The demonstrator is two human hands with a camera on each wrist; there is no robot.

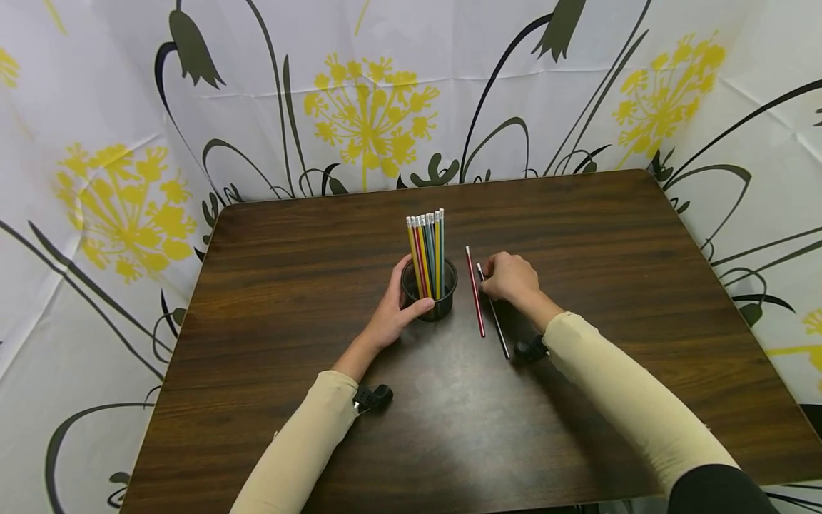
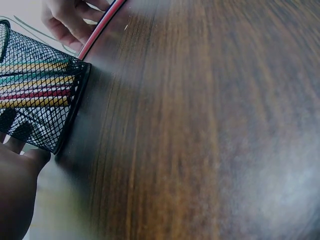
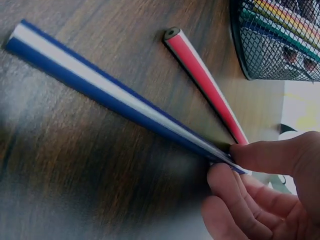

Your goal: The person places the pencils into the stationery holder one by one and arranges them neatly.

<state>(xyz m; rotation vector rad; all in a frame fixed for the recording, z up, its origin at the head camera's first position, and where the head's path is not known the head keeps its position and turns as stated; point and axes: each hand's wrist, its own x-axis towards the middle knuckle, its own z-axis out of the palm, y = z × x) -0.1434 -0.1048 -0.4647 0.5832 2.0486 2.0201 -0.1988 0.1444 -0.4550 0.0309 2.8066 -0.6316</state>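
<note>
My left hand (image 1: 387, 315) grips a black mesh pencil cup (image 1: 443, 308), thumb on the near side and fingers round its left. Several yellow, red, green and blue pencils (image 1: 427, 250) with white erasers stand upright in it. To the right of the cup, my right hand (image 1: 514, 277) pinches a dark blue pencil (image 1: 497, 325) near its eraser end. In the right wrist view, thumb and fingers meet on this blue pencil (image 3: 110, 97), whose blunt far end points away. A red pencil (image 1: 476, 296) lies on the table between the cup and the blue pencil.
The dark wood-grain table (image 1: 270, 314) holds everything. Behind it and along its sides hangs a white curtain (image 1: 257, 43) with yellow flowers and dark stems. A small black device (image 1: 374, 398) is strapped at my left wrist, another (image 1: 530, 350) at my right.
</note>
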